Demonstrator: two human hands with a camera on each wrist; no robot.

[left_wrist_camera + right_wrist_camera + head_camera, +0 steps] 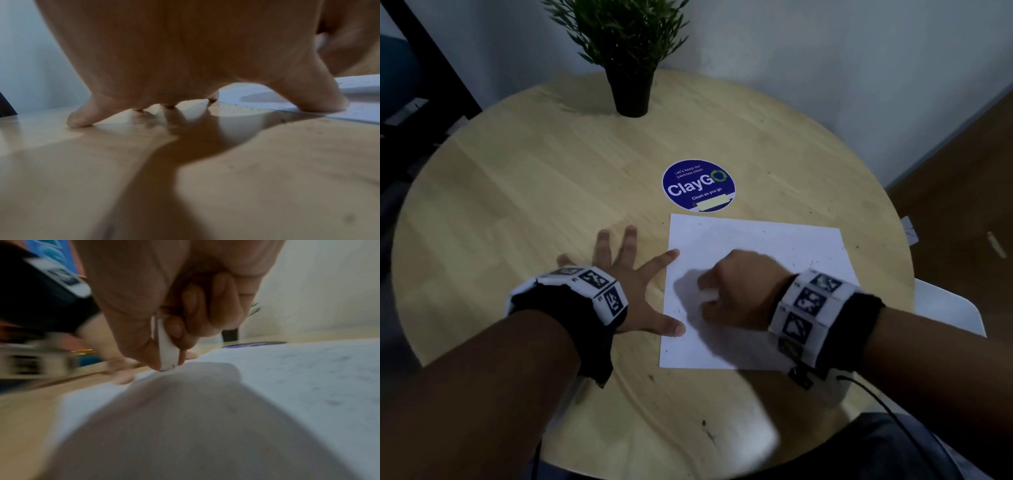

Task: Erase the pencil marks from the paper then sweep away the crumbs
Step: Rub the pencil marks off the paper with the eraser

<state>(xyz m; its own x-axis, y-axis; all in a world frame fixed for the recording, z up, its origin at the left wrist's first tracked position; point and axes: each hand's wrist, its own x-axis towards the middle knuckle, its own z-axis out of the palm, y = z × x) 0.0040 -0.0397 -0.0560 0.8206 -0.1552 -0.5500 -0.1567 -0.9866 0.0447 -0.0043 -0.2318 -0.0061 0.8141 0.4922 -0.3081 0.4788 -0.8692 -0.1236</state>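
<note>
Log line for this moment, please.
step: erasing | right hand: pinches eraser on paper | left hand: spread, thumb and forefinger pinning paper edge | crumbs: unswept

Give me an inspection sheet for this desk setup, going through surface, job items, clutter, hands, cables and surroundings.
Surface: round wooden table, scattered dark specks.
Job's things: white paper lying flat, crumbs on it; white eraser tip on the paper.
Clutter: potted plant at far edge; blue ClayGo sticker beyond the paper.
Grippers: left hand spread, thumb and forefinger pinning paper's left edge; right hand pinches the eraser.
Cables: black cable from the right wristband.
Surroundings: pale wall; white chair at right.
</note>
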